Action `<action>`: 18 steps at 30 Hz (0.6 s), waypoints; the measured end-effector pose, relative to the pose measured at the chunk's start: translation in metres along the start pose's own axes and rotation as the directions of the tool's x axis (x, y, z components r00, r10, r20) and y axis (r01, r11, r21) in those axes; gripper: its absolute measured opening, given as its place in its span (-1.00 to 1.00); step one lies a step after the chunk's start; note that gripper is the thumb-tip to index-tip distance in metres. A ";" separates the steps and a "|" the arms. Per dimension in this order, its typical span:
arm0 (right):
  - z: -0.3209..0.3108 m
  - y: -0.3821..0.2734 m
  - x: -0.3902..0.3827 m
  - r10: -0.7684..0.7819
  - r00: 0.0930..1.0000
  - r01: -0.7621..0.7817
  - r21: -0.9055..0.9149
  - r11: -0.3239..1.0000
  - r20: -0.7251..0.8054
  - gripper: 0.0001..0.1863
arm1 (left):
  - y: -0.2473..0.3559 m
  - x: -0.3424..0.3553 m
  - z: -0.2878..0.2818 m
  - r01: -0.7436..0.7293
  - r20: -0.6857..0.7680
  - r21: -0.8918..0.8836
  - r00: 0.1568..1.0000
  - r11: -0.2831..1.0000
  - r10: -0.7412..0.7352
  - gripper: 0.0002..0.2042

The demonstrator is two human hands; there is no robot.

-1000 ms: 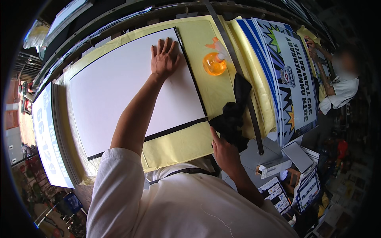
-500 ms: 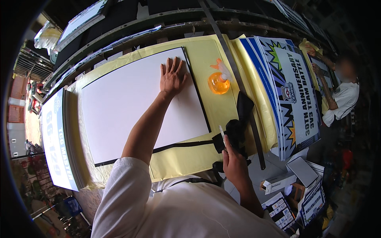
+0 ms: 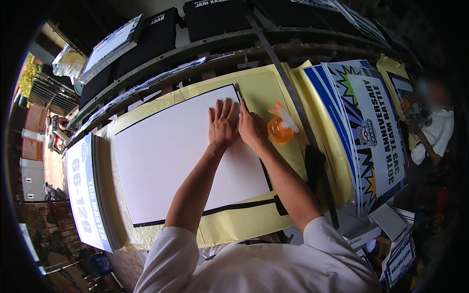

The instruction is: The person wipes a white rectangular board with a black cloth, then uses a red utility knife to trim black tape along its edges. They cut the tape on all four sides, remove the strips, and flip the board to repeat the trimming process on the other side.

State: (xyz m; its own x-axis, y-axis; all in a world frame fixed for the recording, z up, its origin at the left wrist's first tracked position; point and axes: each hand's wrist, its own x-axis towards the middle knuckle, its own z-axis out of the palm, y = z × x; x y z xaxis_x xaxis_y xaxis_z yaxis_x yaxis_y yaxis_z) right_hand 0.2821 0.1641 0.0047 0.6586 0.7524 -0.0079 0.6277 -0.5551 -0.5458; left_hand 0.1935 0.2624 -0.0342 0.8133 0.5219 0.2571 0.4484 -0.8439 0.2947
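A white sheet (image 3: 171, 166) with a dark border lies on yellow paper (image 3: 229, 229). My left hand (image 3: 223, 124) is spread flat on the sheet near its upper right. My right hand (image 3: 251, 128) is closed on a slim cutter (image 3: 243, 106), index finger along it, at the sheet's right edge beside my left hand. A spray bottle with orange liquid (image 3: 280, 129) stands just right of that hand. Black cloth (image 3: 314, 163) lies at the lower right of the yellow paper, partly behind my right arm.
Printed board stacks flank the yellow paper, left (image 3: 85, 195) and right (image 3: 361, 141). A dark strap (image 3: 288, 90) crosses on the right. Metal rails (image 3: 205, 39) run behind, with black garments (image 3: 217, 17) beyond. A co-worker (image 3: 430, 132) works at the far right. Boxes (image 3: 388, 222) sit lower right.
My right hand has moved from the lower right up to the sheet's upper right edge with the cutter. My left hand stays pressed on the sheet; the whole view has shifted downward.
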 end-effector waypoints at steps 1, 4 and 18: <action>0.003 0.000 0.011 0.003 1.000 -0.003 0.019 1.000 0.010 -0.45 | 0.000 0.000 0.000 0.012 0.002 -0.015 1.000 1.000 -0.012 -0.34; 0.007 0.005 0.033 0.000 1.000 -0.002 0.063 0.998 0.023 -0.44 | 0.001 -0.002 -0.003 -0.012 0.018 0.005 1.000 1.000 0.012 -0.33; 0.016 0.010 0.058 -0.078 0.997 0.078 -0.026 0.997 -0.003 -0.47 | -0.001 -0.003 -0.006 -0.041 -0.005 0.011 0.999 0.999 0.041 -0.35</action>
State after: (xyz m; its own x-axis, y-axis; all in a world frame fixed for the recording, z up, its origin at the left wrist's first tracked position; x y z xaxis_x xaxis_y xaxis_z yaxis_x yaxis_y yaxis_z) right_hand 0.3203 0.2077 -0.0146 0.6088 0.7924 0.0369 0.6878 -0.5041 -0.5224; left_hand 0.1883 0.2622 -0.0298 0.8291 0.4877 0.2734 0.4188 -0.8657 0.2742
